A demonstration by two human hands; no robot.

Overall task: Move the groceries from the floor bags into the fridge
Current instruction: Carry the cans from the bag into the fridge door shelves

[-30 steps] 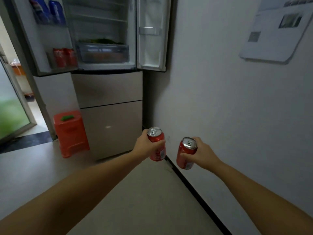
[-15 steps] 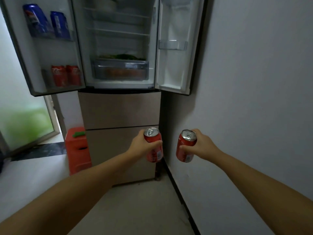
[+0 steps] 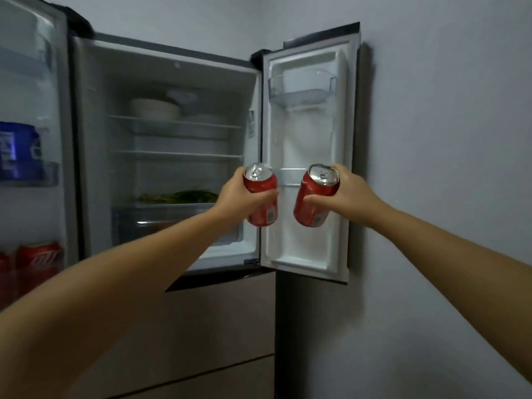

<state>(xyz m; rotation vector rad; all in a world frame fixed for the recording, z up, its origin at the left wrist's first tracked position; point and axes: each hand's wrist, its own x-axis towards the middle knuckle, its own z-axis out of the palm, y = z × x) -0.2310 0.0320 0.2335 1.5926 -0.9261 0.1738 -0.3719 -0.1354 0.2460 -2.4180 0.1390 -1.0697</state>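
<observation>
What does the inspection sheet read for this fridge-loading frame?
Surface: open grey fridge, glass shelves, both doors swung out.
Job's things: two red drink cans, one in the left hand, one in the right; more red cans low in the left door; no floor bags in view.
Clutter: white bowls on the top shelf, green vegetables above the crisper drawer, blue packs in the left door.
Grippers: left hand and right hand each grip a can upright.
Cables: nothing seen.
Surroundings: plain grey wall beside the right door.

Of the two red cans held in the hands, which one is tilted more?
The can in the right hand: its top leans toward the other can and its lid faces the camera. The can in the left hand stands almost upright.
</observation>
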